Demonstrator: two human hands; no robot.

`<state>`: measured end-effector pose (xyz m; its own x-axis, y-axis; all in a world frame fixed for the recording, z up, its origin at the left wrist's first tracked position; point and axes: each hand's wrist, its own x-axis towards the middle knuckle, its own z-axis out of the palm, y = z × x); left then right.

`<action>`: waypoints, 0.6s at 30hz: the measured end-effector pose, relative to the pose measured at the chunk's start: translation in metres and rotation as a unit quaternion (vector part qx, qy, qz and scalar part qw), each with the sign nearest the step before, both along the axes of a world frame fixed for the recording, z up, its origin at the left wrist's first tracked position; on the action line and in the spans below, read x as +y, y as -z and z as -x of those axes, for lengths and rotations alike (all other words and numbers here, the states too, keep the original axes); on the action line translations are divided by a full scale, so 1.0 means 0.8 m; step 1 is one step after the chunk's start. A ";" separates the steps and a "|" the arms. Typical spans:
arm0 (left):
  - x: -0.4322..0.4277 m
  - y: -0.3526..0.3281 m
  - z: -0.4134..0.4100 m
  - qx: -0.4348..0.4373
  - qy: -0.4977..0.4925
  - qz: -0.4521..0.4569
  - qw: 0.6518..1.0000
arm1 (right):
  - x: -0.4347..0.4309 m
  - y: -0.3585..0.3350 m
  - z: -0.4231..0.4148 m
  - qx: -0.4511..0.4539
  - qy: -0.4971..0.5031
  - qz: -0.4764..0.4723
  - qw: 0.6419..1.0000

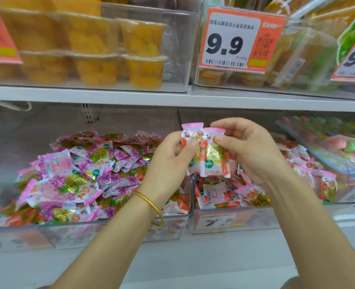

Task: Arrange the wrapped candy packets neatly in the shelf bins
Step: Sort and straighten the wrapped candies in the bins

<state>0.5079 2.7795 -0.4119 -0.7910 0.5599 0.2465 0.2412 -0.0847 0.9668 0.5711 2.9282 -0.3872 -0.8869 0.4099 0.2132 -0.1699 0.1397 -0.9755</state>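
My left hand and my right hand together hold up a small stack of wrapped candy packets, white with pink tops and red-orange fruit print, above the divide between two clear bins. The left bin is heaped with purple-and-pink grape packets, with some red ones mixed in. The right bin holds red-orange packets lying in disorder. A gold bangle circles my left wrist.
A white shelf above carries clear bins of yellow fruit cups and an orange 9.9 price tag. A tilted clear bin of pastel candies stands at the right. A 7.9 price label fronts the right bin.
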 end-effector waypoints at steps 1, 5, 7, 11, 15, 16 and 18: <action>-0.006 0.000 -0.001 0.002 0.013 0.003 1.000 | -0.006 0.002 0.004 0.004 0.007 -0.016 1.000; -0.035 0.004 0.013 0.022 0.017 0.019 0.999 | -0.034 0.001 0.017 -0.013 -0.005 -0.059 0.998; -0.051 0.005 0.024 0.022 0.018 0.015 0.999 | -0.048 -0.004 0.023 -0.050 -0.024 -0.110 0.992; -0.079 0.002 0.042 0.017 0.007 0.042 0.999 | -0.085 -0.017 0.038 -0.051 -0.013 -0.220 0.974; -0.096 0.013 0.084 0.182 -0.147 0.230 0.945 | -0.095 -0.015 0.055 -0.074 0.122 -0.398 0.906; -0.096 0.018 0.095 0.247 -0.166 0.291 0.909 | -0.094 -0.013 0.058 -0.088 0.136 -0.417 0.894; -0.087 0.026 0.112 0.331 -0.148 0.386 0.848 | -0.093 -0.007 0.064 -0.109 0.142 -0.433 0.883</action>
<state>0.4184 2.7099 -0.4323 -0.7564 0.5574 0.3423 0.6532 0.6706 0.3515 0.5196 2.8539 -0.3814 -0.8332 0.3889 0.3931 0.1702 0.8567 -0.4869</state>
